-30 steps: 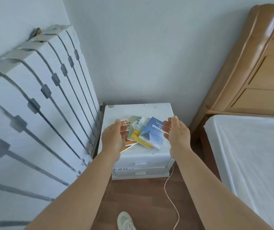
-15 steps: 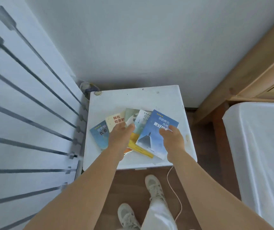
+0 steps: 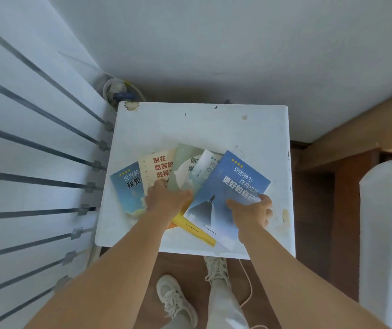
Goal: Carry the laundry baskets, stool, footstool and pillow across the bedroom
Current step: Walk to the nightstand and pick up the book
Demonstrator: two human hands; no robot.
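Observation:
No laundry basket, stool, footstool or pillow is in view. I look straight down on a white nightstand with several books fanned out on its top. My left hand lies palm down on the beige book and the green book; whether it grips them I cannot tell. My right hand holds the right edge of the big blue book, thumb on the cover and fingers curled around the edge. A smaller blue book sticks out at the left of the fan.
A white panel with grey bars leans along the left, tight against the nightstand. A wooden headboard and a white mattress close off the right. A small fan sits behind the nightstand. A pale cable trails across the wooden floor by my shoes.
I have stepped up to the nightstand and tipped my view down over it. Both hands came down from hovering beside the books onto them, the right one closing on the blue book.

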